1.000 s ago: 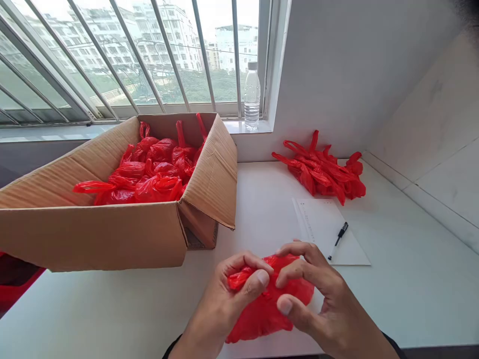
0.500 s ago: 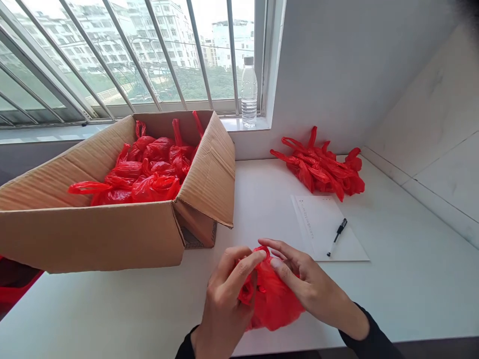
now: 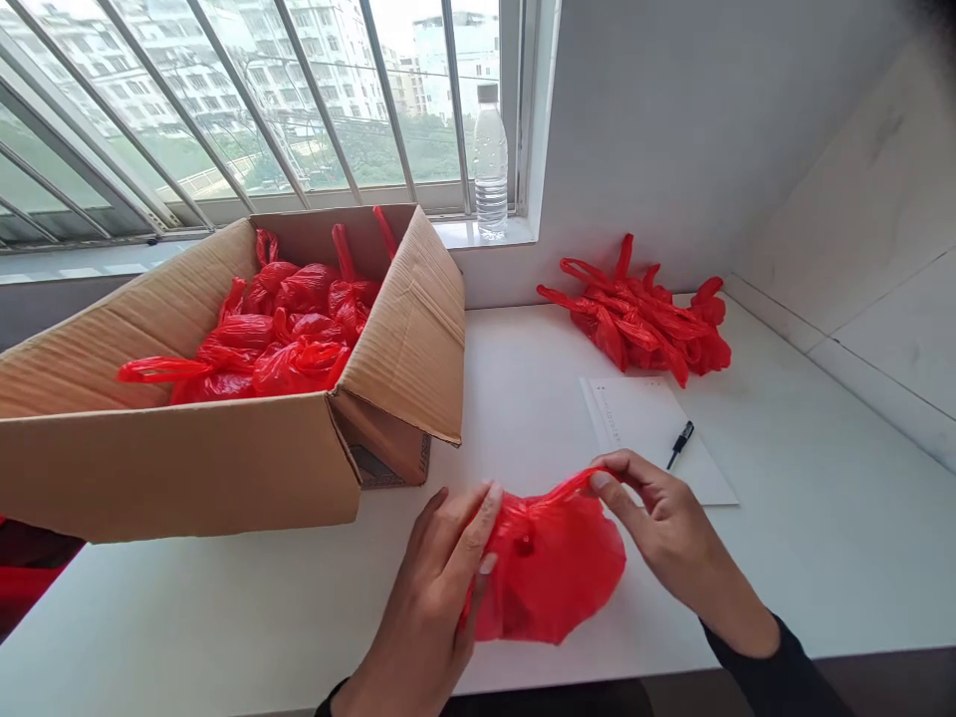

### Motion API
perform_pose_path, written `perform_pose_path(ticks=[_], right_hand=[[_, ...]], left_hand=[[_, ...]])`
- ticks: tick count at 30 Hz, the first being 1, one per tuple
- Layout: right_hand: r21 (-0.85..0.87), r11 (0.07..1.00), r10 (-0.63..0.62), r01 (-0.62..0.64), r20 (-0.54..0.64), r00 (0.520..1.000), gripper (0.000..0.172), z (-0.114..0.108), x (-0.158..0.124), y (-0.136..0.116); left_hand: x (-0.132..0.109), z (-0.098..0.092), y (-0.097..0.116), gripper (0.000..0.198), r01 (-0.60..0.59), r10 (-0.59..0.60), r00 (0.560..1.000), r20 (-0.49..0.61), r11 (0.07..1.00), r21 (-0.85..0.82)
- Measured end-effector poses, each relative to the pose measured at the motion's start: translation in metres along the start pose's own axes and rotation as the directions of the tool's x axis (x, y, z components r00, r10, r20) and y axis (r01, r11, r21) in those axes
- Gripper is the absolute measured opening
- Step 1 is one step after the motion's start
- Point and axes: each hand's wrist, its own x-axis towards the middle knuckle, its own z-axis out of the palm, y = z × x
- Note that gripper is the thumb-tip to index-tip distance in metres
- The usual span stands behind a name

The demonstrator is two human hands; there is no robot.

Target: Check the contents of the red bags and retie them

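A red plastic bag (image 3: 564, 578) lies over the white table near its front edge, its top gathered and twisted. My right hand (image 3: 664, 513) pinches a handle of it between thumb and fingers, drawn out to the upper right. Against the bag's left side rests my left hand (image 3: 444, 573), fingers stretched and thumb apart from them, touching the plastic without a clear grip. What the bag holds cannot be made out.
A cardboard box (image 3: 186, 463) full of tied red bags (image 3: 239, 339) stands at left. Loose red bags (image 3: 642, 319) lie by the wall, behind a paper pad (image 3: 634, 408) with a pen (image 3: 680, 444). A water bottle (image 3: 491, 164) stands on the windowsill.
My right hand has moved right, pulling the bag's handle out from the gathered top. My left hand has loosened from its pinch and straightened its fingers along the bag's side.
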Motion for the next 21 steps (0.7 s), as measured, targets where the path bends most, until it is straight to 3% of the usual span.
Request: perform_pose_path(ticks=[2, 5, 7, 9, 12, 15, 17, 19, 21], right_hand=[[-0.046, 0.998, 0.033, -0.038, -0.108, 0.994, 0.035, -0.013, 0.002, 0.019], [-0.018, 0.998, 0.064, -0.067, -0.115, 0.991, 0.037, -0.018, 0.000, 0.035], [0.057, 0.996, 0.073, -0.066, -0.128, 0.989, 0.037, -0.009, -0.003, 0.033], [0.162, 0.985, 0.087, -0.059, -0.169, 0.982, 0.039, 0.004, -0.006, 0.025], [0.283, 0.959, 0.094, -0.026, -0.229, 0.969, 0.052, 0.025, -0.008, 0.015], [0.283, 0.959, 0.103, -0.021, -0.277, 0.955, 0.063, 0.045, -0.006, 0.021], [0.267, 0.963, 0.130, -0.044, -0.312, 0.941, 0.068, 0.052, -0.003, 0.033], [0.275, 0.959, 0.165, -0.067, -0.351, 0.922, 0.074, 0.052, 0.000, 0.052], [0.320, 0.946, 0.188, -0.055, -0.402, 0.896, 0.080, 0.044, 0.005, 0.078]], left_hand=[[-0.012, -0.001, -0.013, 0.056, -0.016, 0.016, 1.000, 0.008, 0.998, 0.067], [-0.022, -0.002, -0.023, 0.032, 0.034, -0.031, 0.999, -0.038, 0.997, 0.075], [-0.019, -0.002, -0.018, 0.021, 0.080, -0.078, 0.993, -0.089, 0.997, 0.012], [-0.011, -0.001, -0.007, 0.021, 0.069, -0.078, 0.989, -0.125, 0.995, -0.073], [0.004, 0.008, 0.012, 0.038, -0.017, 0.000, 0.996, -0.093, 0.984, -0.179], [0.012, 0.028, 0.018, 0.061, -0.016, 0.021, 0.999, 0.026, 0.978, -0.207], [0.011, 0.051, 0.010, 0.071, 0.017, 0.000, 0.995, 0.099, 0.985, -0.170], [0.007, 0.077, -0.003, 0.081, 0.072, -0.063, 0.993, 0.105, 0.993, -0.088], [0.005, 0.100, -0.016, 0.062, 0.147, -0.144, 0.985, 0.095, 0.989, -0.029]])
